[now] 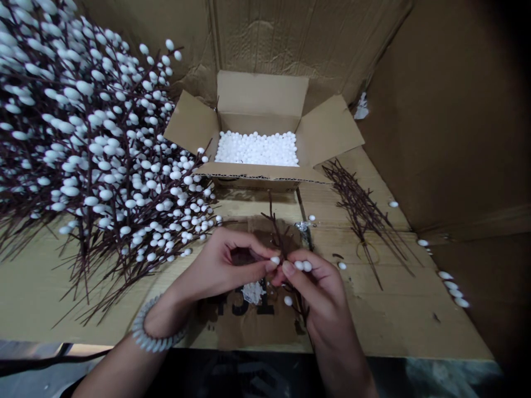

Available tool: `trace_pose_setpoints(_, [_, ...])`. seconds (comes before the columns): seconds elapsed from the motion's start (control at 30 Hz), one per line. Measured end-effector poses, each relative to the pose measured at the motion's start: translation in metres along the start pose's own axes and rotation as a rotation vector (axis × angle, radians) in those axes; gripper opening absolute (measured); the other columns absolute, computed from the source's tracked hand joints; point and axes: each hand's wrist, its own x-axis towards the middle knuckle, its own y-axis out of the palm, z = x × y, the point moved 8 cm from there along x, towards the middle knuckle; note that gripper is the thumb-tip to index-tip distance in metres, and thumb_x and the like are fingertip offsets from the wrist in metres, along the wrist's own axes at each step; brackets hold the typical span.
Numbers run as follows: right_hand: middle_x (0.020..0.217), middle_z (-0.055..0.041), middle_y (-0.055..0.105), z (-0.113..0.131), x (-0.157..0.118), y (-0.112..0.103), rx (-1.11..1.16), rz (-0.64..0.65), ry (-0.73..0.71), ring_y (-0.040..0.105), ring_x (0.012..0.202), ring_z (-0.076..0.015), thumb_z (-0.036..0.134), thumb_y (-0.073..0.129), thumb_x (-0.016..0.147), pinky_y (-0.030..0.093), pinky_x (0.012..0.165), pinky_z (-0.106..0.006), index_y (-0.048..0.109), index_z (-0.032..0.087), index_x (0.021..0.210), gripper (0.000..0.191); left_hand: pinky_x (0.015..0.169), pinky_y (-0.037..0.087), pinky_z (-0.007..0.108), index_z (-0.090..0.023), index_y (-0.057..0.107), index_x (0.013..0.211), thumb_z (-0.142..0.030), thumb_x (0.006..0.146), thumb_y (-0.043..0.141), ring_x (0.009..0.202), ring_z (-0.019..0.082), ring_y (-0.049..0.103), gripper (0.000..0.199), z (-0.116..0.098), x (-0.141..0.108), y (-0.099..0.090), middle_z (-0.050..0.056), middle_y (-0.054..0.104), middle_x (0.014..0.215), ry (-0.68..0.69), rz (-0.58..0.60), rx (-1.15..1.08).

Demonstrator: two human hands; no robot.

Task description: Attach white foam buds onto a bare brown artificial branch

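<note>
1. We hold the twig [279, 231] over the middle of the table [37, 312], near its front edge, with the branched tips toward the far edge.
2. Our left hand [218, 265] has thumb and forefinger pinching one white bead [275, 260], right beside the stem; we cannot tell whether it is seated on a tip.
3. Our right hand [327, 287] has thumb and forefinger pressed together at the twig. Two beads [302, 266] show between these fingers, and we cannot tell whether they are loose or fixed.
4. Another bead [288, 300] sits low by the stem, while the upper tips look bare, so we judge this twig to be only begun.
5. Beyond our hands, toward the far edge, the open box [261, 95] holds a broad layer of beads [257, 149], plenty left to draw on.
6. By the right edge lies a bundle of bare stems [359, 210], none with a bead that we can see; these look undone.
7. At the far left corner, spreading toward the front edge, the pile [103, 149] is thick with beads; it looks done and outnumbers the bare bundle.
8. Stray beads [453, 286] lie along the right edge.
</note>
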Motion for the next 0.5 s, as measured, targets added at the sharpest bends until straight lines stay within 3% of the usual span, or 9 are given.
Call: trace_pose_setpoints(0.5, [0.066,0.0008,0.072,-0.0068,-0.0010,-0.0025,-0.027,-0.012,0.000,0.065,0.061,-0.0131,0.034,0.071,0.084,0.049,0.054,-0.021,0.071,0.023,0.075,0.015,0.066,0.057,0.013,-0.012,0.079,0.081,-0.013,0.078,0.075,0.069,0.010,0.072,0.005,-0.0022,0.0021,-0.0004,0.007,0.080,0.077,0.018,-0.039,0.177])
